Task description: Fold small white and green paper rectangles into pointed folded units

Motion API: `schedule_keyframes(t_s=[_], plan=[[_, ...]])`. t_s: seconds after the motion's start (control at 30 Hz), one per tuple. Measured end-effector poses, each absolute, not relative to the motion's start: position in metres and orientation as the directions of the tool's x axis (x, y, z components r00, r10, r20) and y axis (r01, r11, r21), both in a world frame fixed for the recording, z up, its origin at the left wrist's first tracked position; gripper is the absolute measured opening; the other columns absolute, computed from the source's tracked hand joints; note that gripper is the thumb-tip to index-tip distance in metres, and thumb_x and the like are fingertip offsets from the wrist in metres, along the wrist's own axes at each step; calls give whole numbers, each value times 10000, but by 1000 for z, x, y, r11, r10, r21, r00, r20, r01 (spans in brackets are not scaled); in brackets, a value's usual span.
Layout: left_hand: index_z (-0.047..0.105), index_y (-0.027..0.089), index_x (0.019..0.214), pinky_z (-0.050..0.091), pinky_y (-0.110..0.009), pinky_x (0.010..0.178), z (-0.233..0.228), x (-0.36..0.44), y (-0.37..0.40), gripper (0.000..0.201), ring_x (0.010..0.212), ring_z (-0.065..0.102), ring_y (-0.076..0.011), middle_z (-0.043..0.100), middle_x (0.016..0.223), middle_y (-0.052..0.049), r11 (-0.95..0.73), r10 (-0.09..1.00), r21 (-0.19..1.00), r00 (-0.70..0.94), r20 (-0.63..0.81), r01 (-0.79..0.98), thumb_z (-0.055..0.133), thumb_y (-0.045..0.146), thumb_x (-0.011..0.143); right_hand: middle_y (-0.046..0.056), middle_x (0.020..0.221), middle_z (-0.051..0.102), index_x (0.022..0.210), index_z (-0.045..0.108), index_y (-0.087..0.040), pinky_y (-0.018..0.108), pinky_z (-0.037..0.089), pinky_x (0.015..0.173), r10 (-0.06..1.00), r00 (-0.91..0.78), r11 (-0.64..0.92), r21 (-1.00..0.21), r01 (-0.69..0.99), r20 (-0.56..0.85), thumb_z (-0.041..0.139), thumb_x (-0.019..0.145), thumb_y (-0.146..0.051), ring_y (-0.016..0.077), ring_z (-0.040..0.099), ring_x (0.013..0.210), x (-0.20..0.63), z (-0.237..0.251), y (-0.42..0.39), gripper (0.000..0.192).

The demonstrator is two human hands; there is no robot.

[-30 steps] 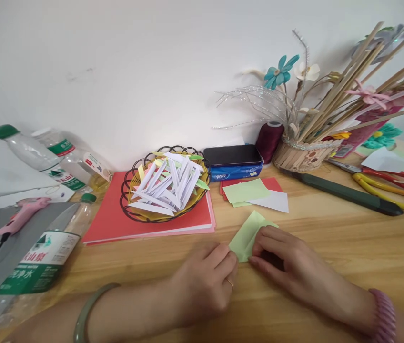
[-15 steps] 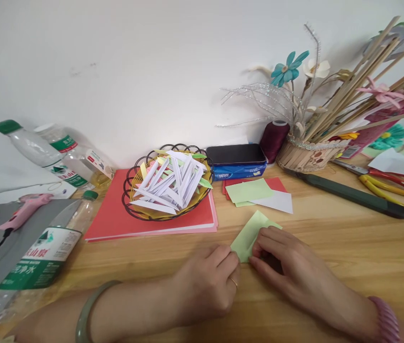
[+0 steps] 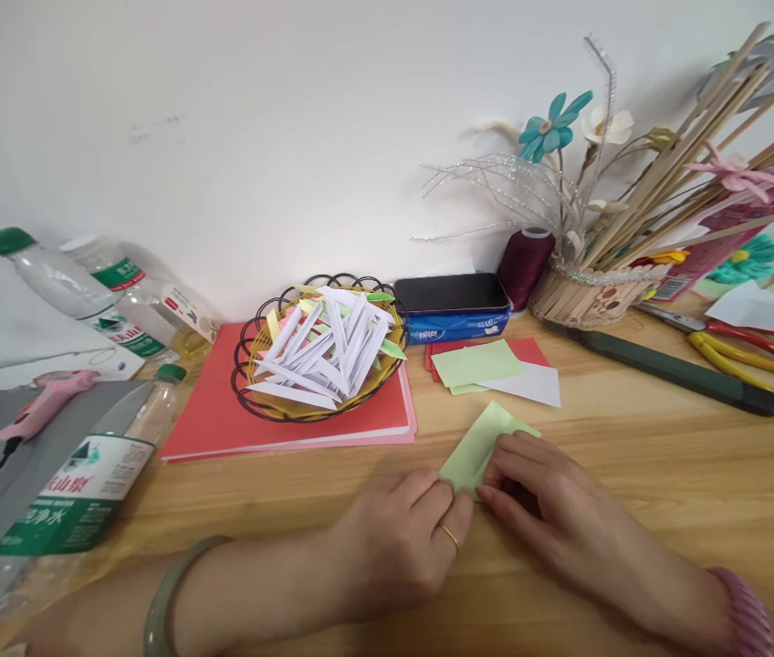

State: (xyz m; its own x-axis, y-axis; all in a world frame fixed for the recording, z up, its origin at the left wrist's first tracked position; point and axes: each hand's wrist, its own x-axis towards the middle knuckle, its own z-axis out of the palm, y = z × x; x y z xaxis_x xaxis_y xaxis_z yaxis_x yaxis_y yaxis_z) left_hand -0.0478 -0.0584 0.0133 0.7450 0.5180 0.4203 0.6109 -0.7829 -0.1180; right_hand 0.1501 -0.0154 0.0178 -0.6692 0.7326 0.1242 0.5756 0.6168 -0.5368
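A small light green sheet of paper [image 3: 475, 445], partly folded, lies tilted on the wooden table between my hands. My left hand [image 3: 401, 534] is closed, its fingers pinching the paper's lower left corner. On the opposite side, my right hand [image 3: 548, 506] has its curled fingers and thumb on the sheet's right and lower edge. Fingers hide part of the fold. Just beyond the sheet are loose green [image 3: 475, 365], white [image 3: 530, 381] and red paper pieces. A woven basket [image 3: 242, 388] of folded paper strips [image 3: 329, 351] rests on a red paper stack [image 3: 195, 411].
Plastic bottles [image 3: 78, 497] and a pink glue gun [image 3: 48, 401] are at the left. A phone [image 3: 452, 294] tops a blue tissue pack [image 3: 459, 327] beside a dark red thread spool [image 3: 528, 265]. Right are a stick-filled holder [image 3: 582, 297], a dark green-handled tool [image 3: 681, 370] and red-handled scissors [image 3: 763, 333].
The fingers of my left hand have shifted slightly along the paper's lower edge, nearer my right hand. My right hand stays nearly still on the green paper.
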Motion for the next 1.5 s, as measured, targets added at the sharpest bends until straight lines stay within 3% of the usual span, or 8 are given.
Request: schedule_keyframes(t_s=[0.13, 0.4, 0.7, 1.03, 1.27, 1.5], plan=[[599, 41, 924, 533, -301, 622, 7, -45, -60, 180, 728, 593, -179, 579, 721, -68, -778, 517, -125, 740, 429, 616, 428, 69, 878, 44, 739, 556, 701, 498, -199, 334, 449, 643, 727, -665, 642, -510, 573, 168, 428, 882, -177, 185, 527, 694, 150, 17, -15, 196], [602, 47, 845, 533, -306, 633, 6, -43, -63, 197, 728, 581, -188, 568, 732, -82, -774, 542, -108, 742, 393, 623, 407, 59, 873, 58, 758, 554, 747, 518, -188, 394, 443, 688, 723, -656, 679, -402, 614, 219, 397, 899, -199, 209, 517, 725, 151, 10, -17, 195], [595, 24, 899, 548, -309, 634, 10, -45, -63, 236, 753, 595, -195, 600, 773, -117, -772, 551, -106, 743, 379, 627, 362, 54, 882, 49, 762, 539, 750, 510, -188, 358, 419, 660, 715, -668, 684, -403, 608, 206, 440, 882, -177, 198, 498, 719, 155, 8, -16, 150], [603, 56, 830, 553, -316, 637, 12, -44, -64, 251, 748, 615, -186, 627, 787, -112, -764, 529, -106, 713, 459, 636, 360, 8, 866, 31, 778, 555, 782, 528, -200, 322, 412, 667, 700, -690, 661, -532, 529, 184, 491, 888, -234, 177, 509, 738, 157, 10, -16, 117], [626, 70, 837, 560, -293, 665, 14, -44, -62, 295, 783, 612, -182, 624, 739, -80, -743, 569, 2, 630, 528, 669, 340, 46, 903, 17, 797, 564, 783, 537, -206, 311, 393, 701, 643, -755, 651, -612, 449, 130, 454, 903, -185, 161, 506, 776, 160, 15, -13, 147], [593, 73, 964, 548, -295, 691, 10, -46, -61, 260, 787, 586, -168, 594, 786, -66, -735, 624, 3, 674, 394, 678, 339, 114, 933, 17, 782, 548, 787, 572, -214, 330, 363, 702, 581, -790, 770, -447, 454, 198, 477, 897, -208, 171, 491, 770, 164, 19, -13, 146]])
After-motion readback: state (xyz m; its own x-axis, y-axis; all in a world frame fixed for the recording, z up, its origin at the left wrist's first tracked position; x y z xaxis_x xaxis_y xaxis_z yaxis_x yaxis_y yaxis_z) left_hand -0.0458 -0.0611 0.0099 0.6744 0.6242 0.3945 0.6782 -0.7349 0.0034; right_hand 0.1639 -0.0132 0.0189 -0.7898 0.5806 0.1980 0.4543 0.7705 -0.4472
